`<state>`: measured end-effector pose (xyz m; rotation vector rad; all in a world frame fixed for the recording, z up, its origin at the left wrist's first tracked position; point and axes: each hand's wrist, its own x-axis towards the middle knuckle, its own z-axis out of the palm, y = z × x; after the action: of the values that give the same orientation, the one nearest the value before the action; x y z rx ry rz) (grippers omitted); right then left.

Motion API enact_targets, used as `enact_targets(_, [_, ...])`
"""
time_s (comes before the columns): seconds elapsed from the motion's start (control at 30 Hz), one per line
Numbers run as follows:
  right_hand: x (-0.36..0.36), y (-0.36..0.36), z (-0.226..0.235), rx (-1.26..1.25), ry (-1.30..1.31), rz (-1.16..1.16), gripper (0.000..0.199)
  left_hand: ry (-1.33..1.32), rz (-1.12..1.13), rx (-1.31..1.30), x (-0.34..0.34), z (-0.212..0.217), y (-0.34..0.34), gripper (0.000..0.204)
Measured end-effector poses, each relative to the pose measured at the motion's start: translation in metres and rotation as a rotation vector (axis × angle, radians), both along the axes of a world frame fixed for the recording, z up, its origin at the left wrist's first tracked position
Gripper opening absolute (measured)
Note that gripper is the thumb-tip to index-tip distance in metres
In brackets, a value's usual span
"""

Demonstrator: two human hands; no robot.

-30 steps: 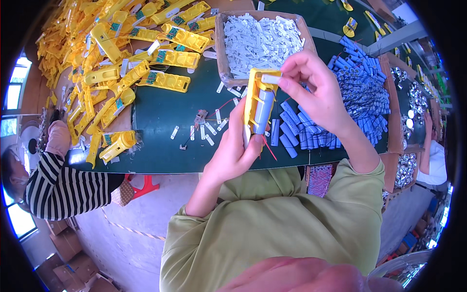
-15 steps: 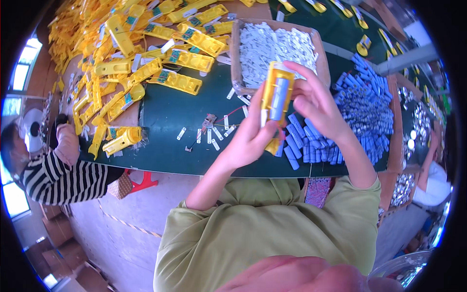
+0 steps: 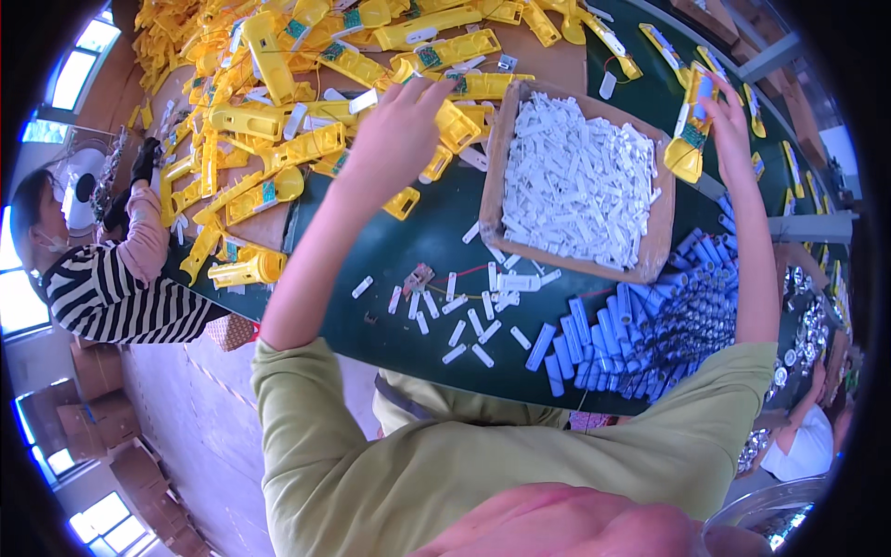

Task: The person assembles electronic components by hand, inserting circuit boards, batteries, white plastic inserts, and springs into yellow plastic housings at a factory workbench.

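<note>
At the far right, my right hand (image 3: 731,121) is closed on a yellow flashlight housing (image 3: 685,160) with a blue cylindrical battery (image 3: 704,93) in it. It is above the table, near a row of similar housings. My left hand (image 3: 397,130) reaches over the pile of yellow housings at the back left, its fingers stretched out and partly hidden. Directly under those fingers lies another yellow housing (image 3: 458,128). Between my arms stands a cardboard box (image 3: 499,158) full of small white strips (image 3: 575,176).
A heap of blue batteries (image 3: 650,320) lies at the near right of the green table (image 3: 390,278). Loose white strips (image 3: 478,320) are scattered in front of the box. At the left, a person in a striped top (image 3: 121,297) works. Silver round parts (image 3: 803,343) sit at the right.
My hands have moved apart. My right hand has carried the housing with its battery to the far right; my left hand has let go of it and moved to the pile of housings.
</note>
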<state>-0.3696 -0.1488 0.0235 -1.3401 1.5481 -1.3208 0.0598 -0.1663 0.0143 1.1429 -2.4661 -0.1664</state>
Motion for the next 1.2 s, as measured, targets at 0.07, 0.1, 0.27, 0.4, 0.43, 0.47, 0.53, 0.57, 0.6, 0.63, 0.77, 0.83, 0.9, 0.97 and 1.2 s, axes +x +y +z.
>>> enact_targets(0.07, [-0.032, -0.022, -0.025, -0.022, 0.068, -0.126, 0.041, -0.143, 0.018, -0.083, 0.013, -0.013, -0.019, 0.046])
enact_targets(0.1, [-0.047, -0.031, -0.034, -0.021, 0.065, -0.124, 0.041, -0.244, -0.094, -0.13, 0.018, -0.018, -0.028, 0.049])
enact_targets(0.27, [-0.134, -0.065, -0.101, 0.175, -0.092, -0.165, 0.041, -0.293, -0.196, -0.231, 0.016, 0.013, -0.048, 0.048])
enact_targets(0.4, [-0.129, -0.064, -0.103, 0.42, 1.2, -0.288, 0.037, 0.197, 0.028, 0.051, 0.008, 0.04, -0.042, 0.04])
enact_targets(0.43, [-0.123, -0.059, -0.089, 0.419, 1.196, -0.291, 0.037, 0.193, 0.025, 0.048, 0.006, 0.046, -0.039, 0.04])
enact_targets(0.47, [-0.114, -0.056, -0.067, 0.405, 1.322, -0.314, 0.037, 0.42, -0.01, 0.117, 0.003, 0.053, -0.035, 0.035])
enact_targets(0.53, [-0.101, -0.045, -0.035, 0.167, 1.484, -0.359, 0.036, 0.708, -0.075, 0.229, -0.003, 0.065, -0.021, 0.03])
enact_targets(0.57, [-0.08, -0.035, -0.02, -0.18, 1.349, -0.277, 0.033, 0.715, -0.086, 0.225, -0.004, 0.071, -0.018, 0.03])
enact_targets(0.6, [-0.016, -0.022, 0.009, -0.178, 1.067, -0.117, 0.031, 0.689, -0.133, 0.281, -0.001, 0.076, -0.012, 0.032])
enact_targets(0.63, [0.041, -0.008, 0.027, -0.115, 0.79, 0.058, 0.03, 0.659, -0.181, 0.335, 0.001, 0.081, -0.003, 0.034])
enact_targets(0.77, [0.177, 0.057, 0.037, -0.299, 0.299, 0.708, 0.051, 0.936, -0.331, 0.477, -0.031, 0.104, 0.036, 0.037])
enact_targets(0.83, [0.211, 0.083, 0.036, -0.083, 0.02, 0.826, 0.05, 1.251, -0.455, 0.445, -0.048, 0.113, 0.055, 0.034])
enact_targets(0.9, [0.225, 0.101, 0.038, 0.1, -0.195, 0.947, 0.047, 1.348, -0.441, 0.307, -0.049, 0.117, 0.063, 0.03])
enact_targets(0.97, [0.235, 0.128, 0.041, 0.257, -0.558, 1.012, 0.043, 1.329, -0.341, 0.305, -0.044, 0.131, 0.08, 0.029])
enact_targets(1.2, [0.226, 0.193, 0.082, 0.193, -0.403, 0.591, 0.032, 1.178, -0.122, -0.033, -0.013, 0.124, 0.084, 0.028])
